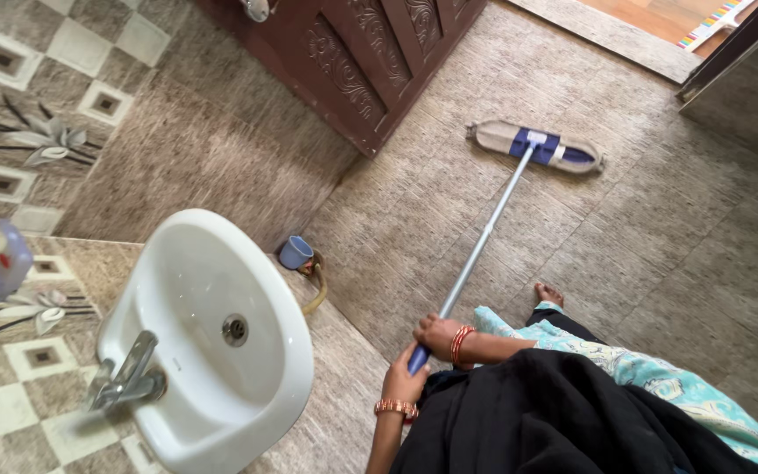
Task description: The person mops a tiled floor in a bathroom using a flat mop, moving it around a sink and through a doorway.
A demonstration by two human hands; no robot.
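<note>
A flat mop with a grey pad and blue bracket (537, 147) lies on the brown tiled floor (642, 228), its silver pole (480, 246) running back toward me. My right hand (438, 334), with red bangles at the wrist, grips the pole just above its blue handle end. My left hand (403, 383), wearing a gold bangle, holds that blue end (418, 358) just below. My bare foot (548, 293) shows beside the pole, above my black and turquoise clothing.
A white wall basin (212, 333) with a metal tap (129, 377) hangs at the left. A small blue cup (295, 252) and a hose sit on the floor below it. A carved dark wooden door (353, 53) stands behind, with a threshold at the upper right.
</note>
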